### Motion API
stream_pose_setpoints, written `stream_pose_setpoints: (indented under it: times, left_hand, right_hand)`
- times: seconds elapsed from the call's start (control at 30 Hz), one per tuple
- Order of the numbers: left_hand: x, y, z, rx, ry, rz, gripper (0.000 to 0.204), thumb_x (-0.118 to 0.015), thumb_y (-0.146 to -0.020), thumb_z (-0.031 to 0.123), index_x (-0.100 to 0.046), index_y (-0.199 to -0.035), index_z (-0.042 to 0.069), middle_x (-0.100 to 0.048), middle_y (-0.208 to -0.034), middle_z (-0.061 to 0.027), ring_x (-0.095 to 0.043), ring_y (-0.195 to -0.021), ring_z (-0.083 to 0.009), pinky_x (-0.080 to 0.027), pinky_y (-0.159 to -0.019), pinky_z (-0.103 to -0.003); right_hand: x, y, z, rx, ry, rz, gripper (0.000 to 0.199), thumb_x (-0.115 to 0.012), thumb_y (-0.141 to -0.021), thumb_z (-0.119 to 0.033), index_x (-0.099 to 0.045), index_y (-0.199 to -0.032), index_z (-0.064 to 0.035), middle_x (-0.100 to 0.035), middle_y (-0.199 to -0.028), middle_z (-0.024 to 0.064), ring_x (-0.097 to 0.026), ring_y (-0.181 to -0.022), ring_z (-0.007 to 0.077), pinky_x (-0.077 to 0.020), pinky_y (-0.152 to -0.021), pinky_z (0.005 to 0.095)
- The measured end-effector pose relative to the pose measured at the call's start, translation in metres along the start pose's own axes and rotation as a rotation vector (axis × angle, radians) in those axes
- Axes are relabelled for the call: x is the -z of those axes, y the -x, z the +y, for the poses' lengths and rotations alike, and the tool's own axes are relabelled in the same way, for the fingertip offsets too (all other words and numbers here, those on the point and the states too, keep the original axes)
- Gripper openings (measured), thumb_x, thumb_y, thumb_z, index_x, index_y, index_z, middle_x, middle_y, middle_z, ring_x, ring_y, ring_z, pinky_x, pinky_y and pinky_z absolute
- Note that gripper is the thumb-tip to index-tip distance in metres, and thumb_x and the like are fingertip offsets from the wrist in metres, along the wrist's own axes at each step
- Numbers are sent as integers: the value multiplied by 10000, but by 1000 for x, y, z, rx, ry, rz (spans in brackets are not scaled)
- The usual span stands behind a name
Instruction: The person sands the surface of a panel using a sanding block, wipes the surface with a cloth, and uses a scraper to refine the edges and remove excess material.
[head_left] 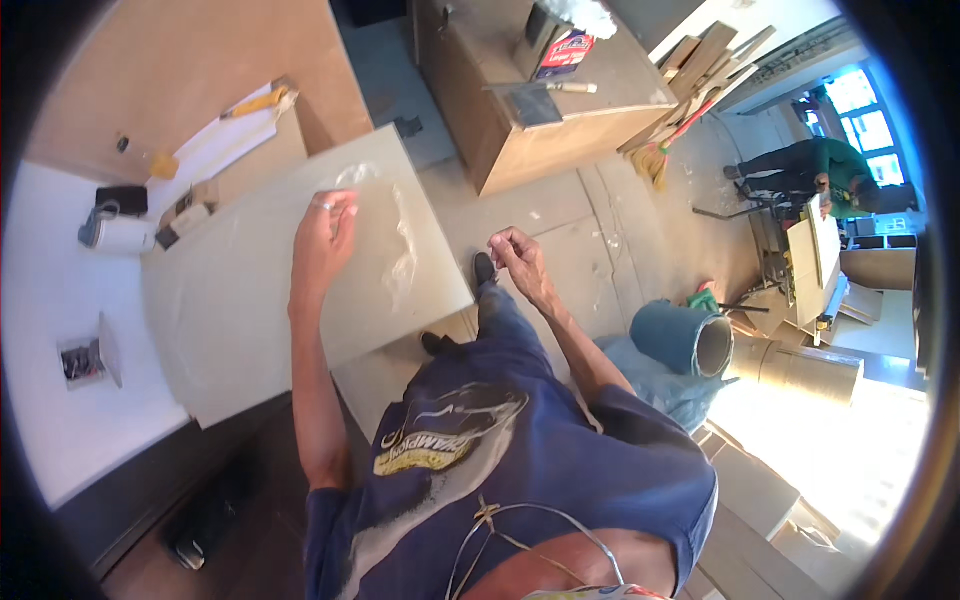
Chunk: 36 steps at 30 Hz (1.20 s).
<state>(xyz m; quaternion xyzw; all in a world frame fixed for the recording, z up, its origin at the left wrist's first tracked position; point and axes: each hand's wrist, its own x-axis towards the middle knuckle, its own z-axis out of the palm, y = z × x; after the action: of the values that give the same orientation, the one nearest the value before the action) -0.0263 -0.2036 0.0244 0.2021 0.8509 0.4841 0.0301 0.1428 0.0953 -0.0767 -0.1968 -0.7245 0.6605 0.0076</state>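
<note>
My left hand (328,232) is over a large pale board (250,290), a ring on one finger. Its fingers are curled in, and I cannot make out whether anything is between them. A wet, whitish smear of glue-like stuff (403,255) runs along the board's right part, with another wet patch near its far edge. To the right of the board, my right hand (522,265) is raised above the floor. Those fingers are bent into a loose fist, and its inside is hidden. Neither hand visibly grips a tool.
Ahead stands a wooden cabinet (590,135) bearing a tin (555,50), a flat blade (537,105) and a brush-like tool (560,88). A broom (655,160) leans beside it. A blue drum (670,338) is at my right. Farther right, another person (835,165) bends over panels.
</note>
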Motion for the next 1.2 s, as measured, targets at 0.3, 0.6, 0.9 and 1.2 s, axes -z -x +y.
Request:
stream_pose_setpoints:
  times: [0.3,0.6,0.9,1.2]
  left_hand:
    - [-29,-72,-30,-50,-238,280,212,-566,-1015,58,-652,-1205,25,-633,-1247,-168,-622,-1178,-343,-488,-1034,-425]
    - [-27,-57,-19,163,-266,481,203,-560,-1036,32,-644,-1215,-14,-609,-1292,-171,-620,-1196,-279,-524,-1025,-387]
    - [-48,-156,39,-30,41,298,207,-577,-1043,40,-653,-1231,-3,-657,-1226,-132,-655,-1127,-234,-531,-994,-351]
    - [-226,-234,159,90,870,-299,603,-701,-1012,204,-422,-1473,-66,-633,-1344,-219,-638,-1210,-224,-526,-999,-349]
  right_hand:
    - [185,-354,-150,862,855,591,489,-769,-916,-320,-600,-1292,-55,-639,-1214,242,-618,-1101,448,-496,-893,547]
    - [300,-473,-160,431,556,520,441,-722,-929,-290,-657,-1309,-75,-727,-1184,123,-674,-1140,300,-524,-948,408]
    - [307,-339,-192,308,-572,234,467,-582,-1074,-172,-475,-1494,2,-621,-1408,122,-630,-1252,239,-518,-1077,403]
    - [239,-178,-167,53,-571,126,519,-624,-1055,-182,-448,-1489,43,-611,-1401,170,-646,-1226,246,-555,-1041,409]
